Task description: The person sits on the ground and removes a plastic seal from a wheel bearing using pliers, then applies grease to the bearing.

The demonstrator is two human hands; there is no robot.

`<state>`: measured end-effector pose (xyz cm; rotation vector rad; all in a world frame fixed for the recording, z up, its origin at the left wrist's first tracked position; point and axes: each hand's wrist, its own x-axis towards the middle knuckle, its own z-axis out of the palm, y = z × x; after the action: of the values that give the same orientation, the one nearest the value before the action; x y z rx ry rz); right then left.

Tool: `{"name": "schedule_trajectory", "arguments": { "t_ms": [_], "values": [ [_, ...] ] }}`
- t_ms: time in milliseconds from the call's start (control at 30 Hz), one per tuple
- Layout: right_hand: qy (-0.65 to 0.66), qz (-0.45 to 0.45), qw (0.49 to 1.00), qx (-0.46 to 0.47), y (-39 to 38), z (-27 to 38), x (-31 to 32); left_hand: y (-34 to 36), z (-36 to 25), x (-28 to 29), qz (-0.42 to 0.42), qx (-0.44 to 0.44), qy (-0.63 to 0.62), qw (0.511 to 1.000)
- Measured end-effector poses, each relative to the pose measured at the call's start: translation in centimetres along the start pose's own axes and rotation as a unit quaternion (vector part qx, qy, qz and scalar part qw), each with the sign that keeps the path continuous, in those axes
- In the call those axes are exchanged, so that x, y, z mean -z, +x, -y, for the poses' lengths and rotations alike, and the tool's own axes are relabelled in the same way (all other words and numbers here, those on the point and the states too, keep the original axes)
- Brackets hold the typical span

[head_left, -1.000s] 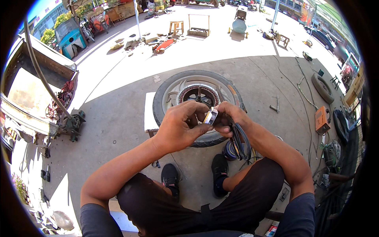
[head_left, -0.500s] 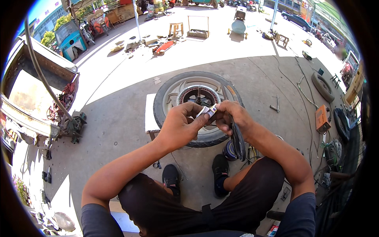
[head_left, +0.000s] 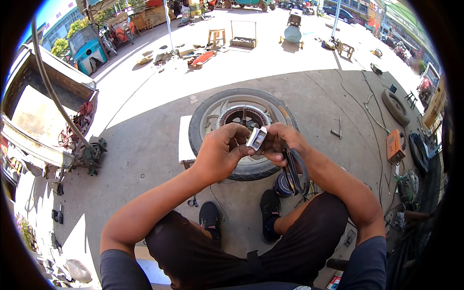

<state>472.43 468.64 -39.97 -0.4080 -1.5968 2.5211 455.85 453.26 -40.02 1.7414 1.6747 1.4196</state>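
Both hands are raised in front of me, above the near side of a wheel (head_left: 202,104) that lies flat with its hub motor's wound core (head_left: 232,116) showing. My left hand (head_left: 223,147) pinches a small white box (head_left: 256,138) between thumb and fingers. One face of the box is dark inside, though what it contains is too small to make out. My right hand (head_left: 285,140) is closed on a looped black cable (head_left: 294,171) that hangs below it. Its fingertips come up against the right side of the box.
Under the wheel stands a white-topped support (head_left: 185,140). A dark blue tin (head_left: 280,185) sits by my right foot. Farther right are a metal T-shaped tool (head_left: 338,128), an orange machine (head_left: 396,146), loose tyres (head_left: 395,107) and cords. A metal cart (head_left: 46,108) stands left.
The small white box has been tilted so that its dark open face shows. The black cable loop has swung out to the right and spread wider. Both hands stay nearly in place.
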Motion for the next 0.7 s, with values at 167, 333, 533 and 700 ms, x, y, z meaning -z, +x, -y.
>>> {"name": "schedule_trajectory", "arguments": {
  "t_ms": [167,333,533,700],
  "values": [
    [-0.16,-0.175,0.957,0.165,-0.7,0.6,-1.6,0.2,0.8,0.9,0.064,0.202,-0.166,0.963],
    [-0.396,-0.217,0.798,0.399,-2.8,1.5,-4.2,0.0,3.0,0.6,0.108,0.371,-0.489,0.782],
    [-0.533,-0.176,0.752,0.345,-2.7,1.1,-4.8,0.1,2.0,0.0,0.185,0.373,-0.556,0.719],
    [-0.481,-0.237,0.778,0.328,-2.6,1.2,-3.7,-0.2,1.9,0.2,0.116,0.365,-0.529,0.757]
  ]
}}
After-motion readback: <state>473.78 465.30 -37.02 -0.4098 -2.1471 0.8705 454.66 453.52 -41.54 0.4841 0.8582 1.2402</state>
